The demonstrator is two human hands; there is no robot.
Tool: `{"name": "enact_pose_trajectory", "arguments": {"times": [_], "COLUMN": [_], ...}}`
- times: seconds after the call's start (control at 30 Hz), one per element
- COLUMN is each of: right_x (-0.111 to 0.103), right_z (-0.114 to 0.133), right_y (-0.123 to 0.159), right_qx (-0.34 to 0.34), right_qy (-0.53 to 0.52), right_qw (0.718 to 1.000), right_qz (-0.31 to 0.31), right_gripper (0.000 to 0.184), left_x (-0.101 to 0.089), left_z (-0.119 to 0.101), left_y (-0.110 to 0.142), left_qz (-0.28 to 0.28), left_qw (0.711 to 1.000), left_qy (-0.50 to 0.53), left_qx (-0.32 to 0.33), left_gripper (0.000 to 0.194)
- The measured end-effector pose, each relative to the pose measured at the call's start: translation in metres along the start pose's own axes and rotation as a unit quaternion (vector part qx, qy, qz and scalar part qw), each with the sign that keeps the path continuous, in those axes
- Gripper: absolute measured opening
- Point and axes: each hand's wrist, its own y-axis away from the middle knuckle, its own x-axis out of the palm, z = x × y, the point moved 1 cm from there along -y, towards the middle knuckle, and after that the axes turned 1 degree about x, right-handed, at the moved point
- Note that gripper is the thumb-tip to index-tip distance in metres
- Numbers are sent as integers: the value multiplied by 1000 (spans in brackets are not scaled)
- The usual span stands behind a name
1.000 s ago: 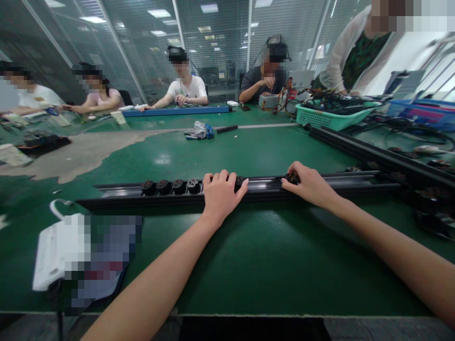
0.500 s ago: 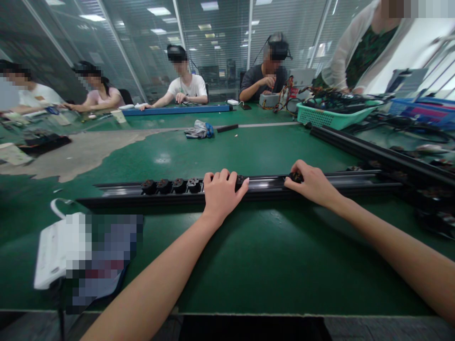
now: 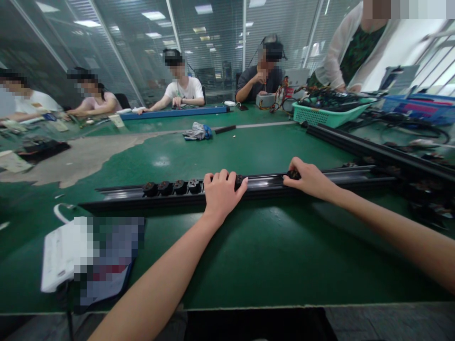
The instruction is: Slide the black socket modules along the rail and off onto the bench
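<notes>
One wide, flat, green table point(image 3: 277, 255) has a long, straight, shiny black rail point(image 3: 263, 182) lying across it. The left hand point(image 3: 223, 192) bends over the rail, around a small dark part point(image 3: 239, 181); I cannot tell if it grips it. The right hand point(image 3: 308, 181) pinches a small, round, black piece point(image 3: 293, 174) at the rail. Four chunky, round, black plugs point(image 3: 164, 188) sit in the rail, left of the left hand.

Channel point(image 3: 265, 182) between hands point(image 3: 221, 195) point(image 3: 308, 181) seemingly free
</notes>
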Motion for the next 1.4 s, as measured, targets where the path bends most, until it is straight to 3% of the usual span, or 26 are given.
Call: {"name": "enact_pose_trajectory", "arguments": {"times": [1.4], "right_x": [-8], "right_z": [-15], "right_y": [16], "right_qx": [11], "right_qy": [11], "right_qw": [999], "right_qz": [-48], "right_gripper": [23], "left_x": [-1], "left_z": [-1], "left_y": [-1], "left_qz": [4], "left_qw": [1000], "left_qy": [6], "left_qx": [-3], "left_gripper": [50]}}
